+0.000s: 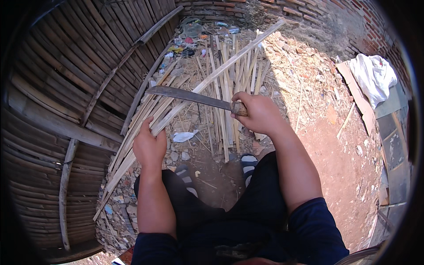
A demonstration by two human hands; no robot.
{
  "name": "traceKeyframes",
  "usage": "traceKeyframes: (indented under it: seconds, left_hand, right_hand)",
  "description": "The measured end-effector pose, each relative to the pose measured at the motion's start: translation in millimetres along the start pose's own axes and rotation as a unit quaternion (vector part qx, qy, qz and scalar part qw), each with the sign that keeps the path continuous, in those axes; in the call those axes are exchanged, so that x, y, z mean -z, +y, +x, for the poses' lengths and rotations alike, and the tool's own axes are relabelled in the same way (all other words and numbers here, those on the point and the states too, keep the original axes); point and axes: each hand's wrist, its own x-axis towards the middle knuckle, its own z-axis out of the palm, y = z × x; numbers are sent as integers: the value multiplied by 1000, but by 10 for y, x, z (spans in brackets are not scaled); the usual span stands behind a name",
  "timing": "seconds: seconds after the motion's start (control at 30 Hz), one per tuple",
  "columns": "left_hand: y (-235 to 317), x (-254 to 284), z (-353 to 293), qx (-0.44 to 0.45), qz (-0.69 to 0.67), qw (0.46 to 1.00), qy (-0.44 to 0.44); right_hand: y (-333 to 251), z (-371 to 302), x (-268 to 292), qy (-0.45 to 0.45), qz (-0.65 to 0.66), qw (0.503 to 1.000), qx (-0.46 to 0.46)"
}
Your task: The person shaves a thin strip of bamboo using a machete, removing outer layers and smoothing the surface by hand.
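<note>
A long, pale split-bamboo strip (240, 57) slants from lower left to upper right in front of me. My left hand (150, 148) grips it near its lower end, thumb on one side and fingers on the other. In my right hand (258, 114) is a machete (190, 95), held by its wooden handle. Its dark blade points left and crosses the strip a little above my left hand; whether the two touch, I cannot tell. More pale strips (115, 176) lie in a bundle beside and below my left hand.
Ahead on the ground lies a pile of loose strips (226, 128). A slatted wall (48, 66) rises on the left, a brick wall (300, 15) at the back. Litter (187, 42) lies in the far corner. To the right are a white sack (373, 75) and a brown board (355, 95).
</note>
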Motion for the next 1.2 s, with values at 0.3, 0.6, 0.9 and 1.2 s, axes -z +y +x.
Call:
traceKeyframes:
  seconds: [0.3, 0.6, 0.9, 1.2]
  left_hand:
    - [-47, 53, 40, 17, -10, 1000, 21]
    - [-64, -31, 15, -24, -26, 999, 41]
    - [8, 42, 0, -30, -12, 999, 36]
    - [-60, -56, -4, -76, 19, 996, 50]
  right_hand:
    - [168, 92, 181, -11, 21, 995, -98]
    - [-38, 13, -16, -34, -7, 999, -12]
    - [111, 66, 54, -21, 7, 1000, -22]
    - [-148, 20, -8, -93, -18, 995, 23]
